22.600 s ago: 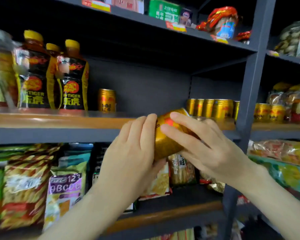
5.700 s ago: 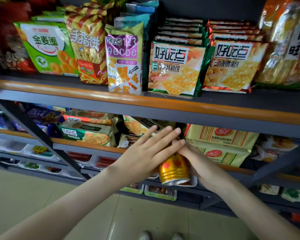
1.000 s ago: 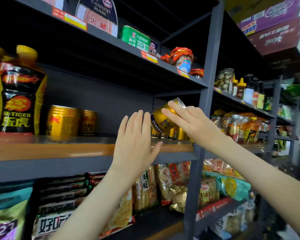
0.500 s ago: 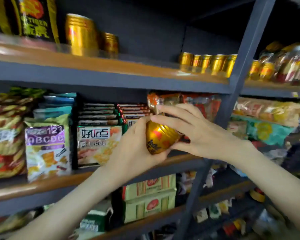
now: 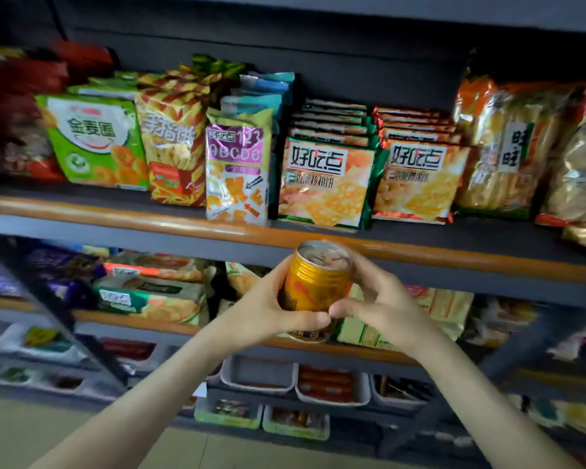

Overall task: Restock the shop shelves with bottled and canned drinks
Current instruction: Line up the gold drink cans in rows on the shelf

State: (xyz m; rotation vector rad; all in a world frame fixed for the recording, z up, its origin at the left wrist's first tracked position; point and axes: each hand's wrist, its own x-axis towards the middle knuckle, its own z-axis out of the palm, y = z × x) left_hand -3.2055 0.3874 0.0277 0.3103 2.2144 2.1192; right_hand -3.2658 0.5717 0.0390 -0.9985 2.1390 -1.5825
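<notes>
A gold drink can (image 5: 315, 282) with red print and a silver top stands upright in the air in front of the snack shelves. My left hand (image 5: 268, 311) grips its left side, thumb across the front. My right hand (image 5: 379, 309) grips its right side, thumb meeting the left thumb low on the can. The can's bottom rim shows just below my thumbs. The shelf of gold cans and bottles is out of view above.
The snack shelf (image 5: 420, 257) with an orange front rail runs just behind the can's top, packed with biscuit and chip bags (image 5: 322, 181). Lower shelves carry more packets (image 5: 149, 292) and white trays (image 5: 332, 387). A pale floor (image 5: 21, 434) lies at bottom left.
My view has tilted down from the drinks shelf to the snack shelves. The can has turned from lying tilted between my hands to standing upright, both hands now wrapped around it.
</notes>
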